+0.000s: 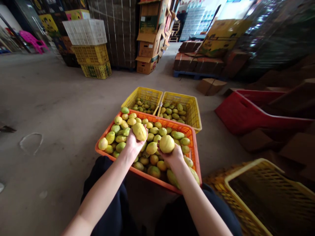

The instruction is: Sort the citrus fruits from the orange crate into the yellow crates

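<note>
My left hand point(134, 143) is wrapped round a plump yellow fruit point(139, 131), which looks like a small papaya or melon. A rounder yellow fruit point(166, 144) rests in my right hand point(173, 156), its fingers curled under and behind it. Both hands are over a large orange plastic crate point(197, 160), held apart from each other. Many oval yellow and green fruits point(152, 148) fill the crate below them. Part of each hand's fingers is hidden behind the fruit it holds.
Beyond the orange crate stand two yellow crates point(199, 113) with smaller-looking fruit inside. A yellow crate point(246, 172) stands at the lower right, near a red bin point(236, 111). Stacked crates point(91, 55), cardboard boxes point(147, 49) and a loaded pallet point(187, 74) are farther back.
</note>
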`<action>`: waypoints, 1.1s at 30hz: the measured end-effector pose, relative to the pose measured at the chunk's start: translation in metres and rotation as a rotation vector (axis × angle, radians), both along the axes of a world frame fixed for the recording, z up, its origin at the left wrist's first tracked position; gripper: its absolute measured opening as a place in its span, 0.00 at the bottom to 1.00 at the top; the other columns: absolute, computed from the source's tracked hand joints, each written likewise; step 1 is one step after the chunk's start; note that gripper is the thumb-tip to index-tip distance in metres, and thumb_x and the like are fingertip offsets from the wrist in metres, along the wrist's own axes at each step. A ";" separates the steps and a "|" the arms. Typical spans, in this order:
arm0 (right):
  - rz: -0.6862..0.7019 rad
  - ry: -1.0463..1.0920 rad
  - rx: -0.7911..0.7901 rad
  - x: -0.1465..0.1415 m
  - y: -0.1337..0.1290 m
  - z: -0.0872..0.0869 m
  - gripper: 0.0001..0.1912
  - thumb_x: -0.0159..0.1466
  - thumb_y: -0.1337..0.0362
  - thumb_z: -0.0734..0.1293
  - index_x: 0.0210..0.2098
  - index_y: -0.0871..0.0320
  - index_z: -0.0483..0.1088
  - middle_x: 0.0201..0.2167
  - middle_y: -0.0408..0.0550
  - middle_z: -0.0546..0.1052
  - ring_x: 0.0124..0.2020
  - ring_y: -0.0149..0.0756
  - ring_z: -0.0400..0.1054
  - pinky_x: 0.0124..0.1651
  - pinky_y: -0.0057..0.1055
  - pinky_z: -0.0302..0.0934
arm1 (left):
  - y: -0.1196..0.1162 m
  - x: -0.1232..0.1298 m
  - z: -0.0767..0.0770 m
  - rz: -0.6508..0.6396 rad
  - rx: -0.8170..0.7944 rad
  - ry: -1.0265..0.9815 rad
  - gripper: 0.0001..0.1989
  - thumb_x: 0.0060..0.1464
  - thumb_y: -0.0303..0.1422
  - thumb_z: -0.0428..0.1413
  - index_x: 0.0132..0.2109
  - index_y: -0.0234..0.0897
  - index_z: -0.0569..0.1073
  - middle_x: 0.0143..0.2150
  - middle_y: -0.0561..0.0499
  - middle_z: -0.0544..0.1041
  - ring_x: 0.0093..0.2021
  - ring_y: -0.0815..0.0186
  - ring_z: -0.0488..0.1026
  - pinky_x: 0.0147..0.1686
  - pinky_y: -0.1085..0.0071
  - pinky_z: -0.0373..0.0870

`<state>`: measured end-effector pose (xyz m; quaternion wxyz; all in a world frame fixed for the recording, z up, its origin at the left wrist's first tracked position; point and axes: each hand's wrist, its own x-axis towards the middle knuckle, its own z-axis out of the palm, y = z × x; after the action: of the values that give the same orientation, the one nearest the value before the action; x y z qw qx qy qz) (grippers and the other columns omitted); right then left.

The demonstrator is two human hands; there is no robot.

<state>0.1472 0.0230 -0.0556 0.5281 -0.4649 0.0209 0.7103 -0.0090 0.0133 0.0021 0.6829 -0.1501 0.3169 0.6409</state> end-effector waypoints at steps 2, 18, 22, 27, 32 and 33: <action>0.016 -0.065 -0.080 -0.002 -0.002 0.010 0.11 0.67 0.65 0.56 0.41 0.55 0.70 0.27 0.47 0.77 0.27 0.42 0.73 0.23 0.35 0.69 | -0.001 0.000 0.003 0.053 -0.022 0.028 0.12 0.70 0.33 0.48 0.50 0.38 0.76 0.34 0.50 0.79 0.30 0.66 0.78 0.30 0.72 0.79; -0.066 -0.077 -0.197 -0.007 -0.005 0.025 0.06 0.68 0.62 0.60 0.38 0.51 0.68 0.26 0.41 0.75 0.25 0.37 0.70 0.26 0.33 0.71 | -0.002 -0.001 0.003 0.090 -0.090 0.081 0.08 0.68 0.38 0.54 0.42 0.41 0.73 0.34 0.52 0.76 0.30 0.66 0.76 0.29 0.69 0.80; -0.090 -0.028 -0.183 -0.007 -0.002 0.019 0.08 0.68 0.61 0.58 0.38 0.50 0.69 0.25 0.42 0.75 0.25 0.38 0.70 0.24 0.33 0.70 | -0.001 -0.002 0.000 0.010 -0.101 0.039 0.13 0.70 0.35 0.47 0.43 0.38 0.75 0.33 0.50 0.75 0.29 0.64 0.76 0.29 0.67 0.80; -0.058 0.020 -0.162 -0.006 0.000 0.018 0.12 0.69 0.63 0.56 0.40 0.51 0.70 0.26 0.44 0.76 0.26 0.38 0.72 0.25 0.32 0.70 | -0.006 -0.001 -0.006 -0.046 -0.051 0.021 0.14 0.70 0.32 0.46 0.47 0.37 0.76 0.37 0.47 0.79 0.35 0.62 0.79 0.41 0.61 0.82; -0.049 0.043 -0.097 -0.001 -0.001 0.020 0.10 0.68 0.59 0.59 0.39 0.51 0.72 0.29 0.45 0.79 0.30 0.40 0.75 0.30 0.36 0.74 | -0.005 0.000 -0.008 -0.052 -0.017 0.118 0.14 0.69 0.37 0.48 0.40 0.39 0.76 0.31 0.50 0.77 0.32 0.63 0.77 0.45 0.59 0.80; -0.033 0.042 -0.070 0.000 -0.001 0.019 0.10 0.67 0.58 0.60 0.38 0.51 0.73 0.29 0.45 0.79 0.30 0.40 0.75 0.30 0.36 0.74 | -0.003 0.000 -0.009 -0.059 0.022 0.153 0.16 0.69 0.38 0.47 0.37 0.39 0.76 0.30 0.49 0.77 0.33 0.62 0.78 0.45 0.59 0.80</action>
<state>0.1469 0.0216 -0.0362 0.5224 -0.4676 0.0646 0.7101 -0.0086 0.0103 -0.0071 0.6769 -0.0839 0.3655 0.6333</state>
